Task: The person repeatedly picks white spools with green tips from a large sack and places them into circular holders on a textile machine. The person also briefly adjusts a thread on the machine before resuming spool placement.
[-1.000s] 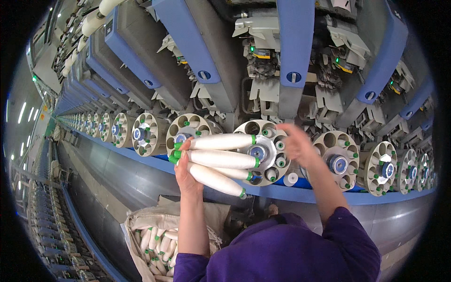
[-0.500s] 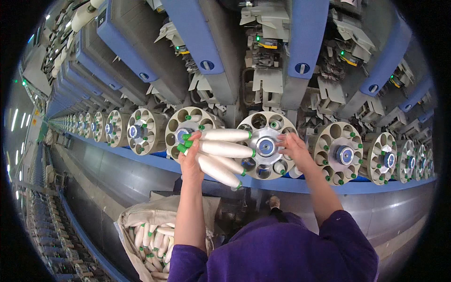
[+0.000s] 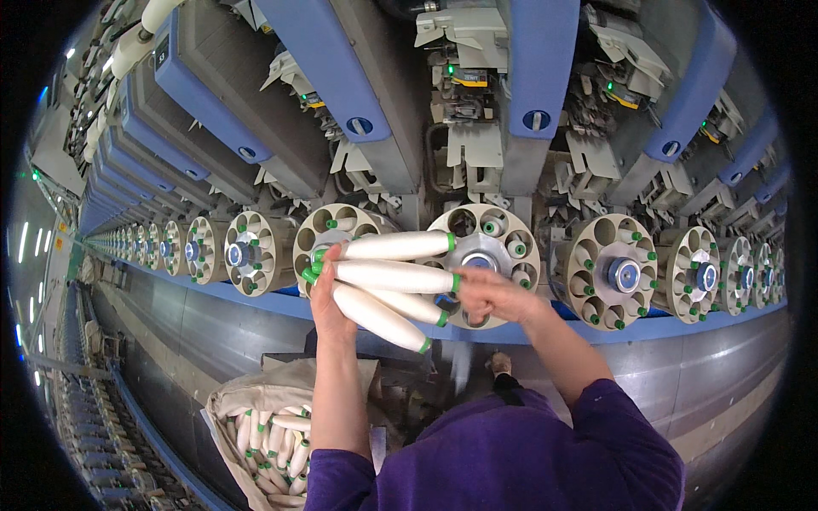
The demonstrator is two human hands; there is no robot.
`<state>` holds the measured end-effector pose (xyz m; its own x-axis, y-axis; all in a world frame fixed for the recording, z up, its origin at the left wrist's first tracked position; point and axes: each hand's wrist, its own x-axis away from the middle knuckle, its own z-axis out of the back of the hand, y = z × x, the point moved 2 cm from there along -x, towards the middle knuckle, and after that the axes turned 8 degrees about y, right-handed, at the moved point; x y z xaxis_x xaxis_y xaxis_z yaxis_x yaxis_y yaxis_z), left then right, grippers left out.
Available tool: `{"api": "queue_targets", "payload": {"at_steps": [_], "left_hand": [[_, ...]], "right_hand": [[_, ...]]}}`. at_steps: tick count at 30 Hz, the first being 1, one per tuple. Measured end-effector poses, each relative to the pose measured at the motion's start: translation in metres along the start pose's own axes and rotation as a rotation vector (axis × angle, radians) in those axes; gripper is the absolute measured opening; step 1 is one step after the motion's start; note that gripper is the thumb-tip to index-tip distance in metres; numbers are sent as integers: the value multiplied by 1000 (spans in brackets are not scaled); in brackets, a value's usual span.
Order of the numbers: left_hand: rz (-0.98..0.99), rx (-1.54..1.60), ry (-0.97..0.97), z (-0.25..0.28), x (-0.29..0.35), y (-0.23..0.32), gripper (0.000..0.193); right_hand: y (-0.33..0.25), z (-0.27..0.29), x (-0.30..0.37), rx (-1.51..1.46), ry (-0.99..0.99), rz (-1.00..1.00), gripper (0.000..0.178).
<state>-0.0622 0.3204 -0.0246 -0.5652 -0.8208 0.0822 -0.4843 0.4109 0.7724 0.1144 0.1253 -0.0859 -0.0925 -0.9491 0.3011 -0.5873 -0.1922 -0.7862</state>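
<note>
My left hand (image 3: 329, 294) is closed round the green ends of several white yarn bobbins (image 3: 396, 277), which fan out to the right. My right hand (image 3: 490, 296), a little blurred, has its fingers curled at the green far end of a middle bobbin and appears to pinch it. Just behind lies a round bobbin magazine (image 3: 530, 241) with a metal hub, partly hidden by my right hand and the bobbins. Some of its round pockets hold bobbins. Another magazine (image 3: 307, 234) sits behind my left hand, mostly covered.
More loaded magazines (image 3: 588, 247) line the blue rail (image 3: 682, 328) on both sides. Blue and grey winding units (image 3: 537, 85) rise behind them. Below my left forearm stands a cloth sack (image 3: 285, 379) full of loose bobbins.
My right hand has moved left and down from the magazine's hub to the ends of the held bobbins, and its fingers have curled. My left hand has shifted slightly left with the bobbins.
</note>
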Motion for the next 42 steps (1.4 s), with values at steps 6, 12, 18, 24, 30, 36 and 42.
{"api": "queue_targets", "payload": {"at_steps": [6, 12, 18, 24, 30, 36, 42], "left_hand": [[-105, -187, 22, 15, -8, -4, 35], [-255, -702, -89, -5, -13, -49, 28], [1, -322, 5, -9, 13, -25, 36], [-197, 74, 71, 11, 31, 43, 46], [-447, 111, 223, 35, 67, 47, 48], [-491, 203, 228, 29, 87, 30, 44], [-561, 159, 473, 32, 105, 17, 50]], "right_hand": [[-9, 50, 14, 542, 926, 130, 11], [-64, 27, 44, -290, 372, 728, 30], [-78, -41, 26, 343, 246, 501, 19], [11, -42, -22, 724, 12, -119, 34], [-3, 11, 8, 31, 451, 94, 25], [36, -70, -27, -85, -272, -183, 35], [52, -69, -22, 7, 95, -36, 19]]}}
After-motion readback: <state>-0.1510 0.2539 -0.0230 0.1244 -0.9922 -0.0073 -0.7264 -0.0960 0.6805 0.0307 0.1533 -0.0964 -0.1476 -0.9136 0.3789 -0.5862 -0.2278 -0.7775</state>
